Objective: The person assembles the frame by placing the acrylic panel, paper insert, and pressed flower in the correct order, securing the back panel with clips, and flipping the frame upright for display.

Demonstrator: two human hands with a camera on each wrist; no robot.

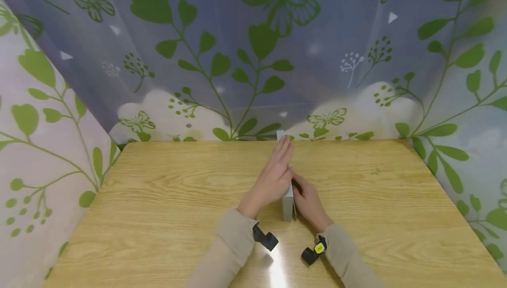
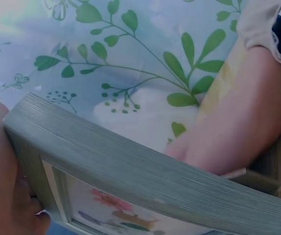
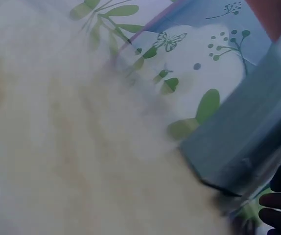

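A grey-green picture frame (image 1: 288,206) stands on edge on the table, seen nearly end-on in the head view. In the left wrist view, its front (image 2: 33,171) shows a print with a pink flower (image 2: 112,199) under the pane. My left hand (image 1: 271,180) holds the frame from the left, fingers stretched along it towards its far end. Behind the frame, my right hand (image 1: 310,202) grips at the back, its fingertips partly hidden. A thin back panel (image 2: 253,180) stands slightly out from the frame. Dark, curled fingers (image 3: 277,210) show at the right wrist view's edge.
The wood-grain table (image 1: 166,200) reaches back to a cloth backdrop (image 1: 317,59) printed with leaves and butterflies. Patterned cloth also hangs at both sides. Each wrist wears a black strap with a small camera (image 1: 270,241).
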